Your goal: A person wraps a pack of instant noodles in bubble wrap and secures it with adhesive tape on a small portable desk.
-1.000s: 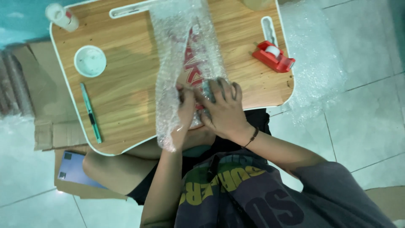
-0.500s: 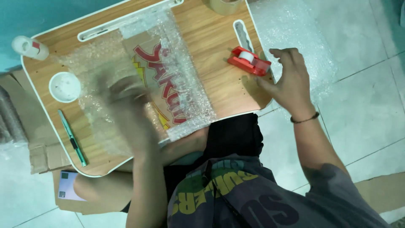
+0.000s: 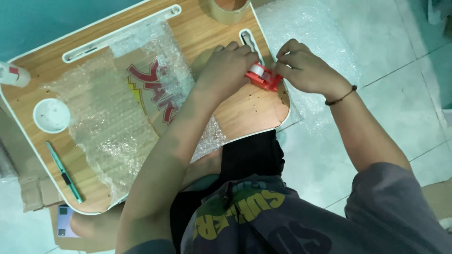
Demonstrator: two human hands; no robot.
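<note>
A small red tape dispenser (image 3: 262, 75) with a white roll rests on the right part of a wooden lap table (image 3: 245, 110). My left hand (image 3: 226, 66) grips the dispenser from the left. From the right, my right hand (image 3: 301, 69) pinches at its end with the fingertips. A flat item with red lettering, wrapped in bubble wrap (image 3: 122, 113), lies spread over the middle and left of the table, apart from both hands.
A white round cup holder (image 3: 51, 115) and a green pen (image 3: 65, 174) sit at the table's left. A white bottle (image 3: 12, 74) stands at the far left. A brown tape roll (image 3: 228, 8) lies at the top edge. More bubble wrap (image 3: 310, 51) covers the tiled floor; cardboard lies at lower left.
Both hands left the bubble-wrapped item. The right hand reached the red dispenser first, then the left hand swung over from the wrap and took hold of it too.
</note>
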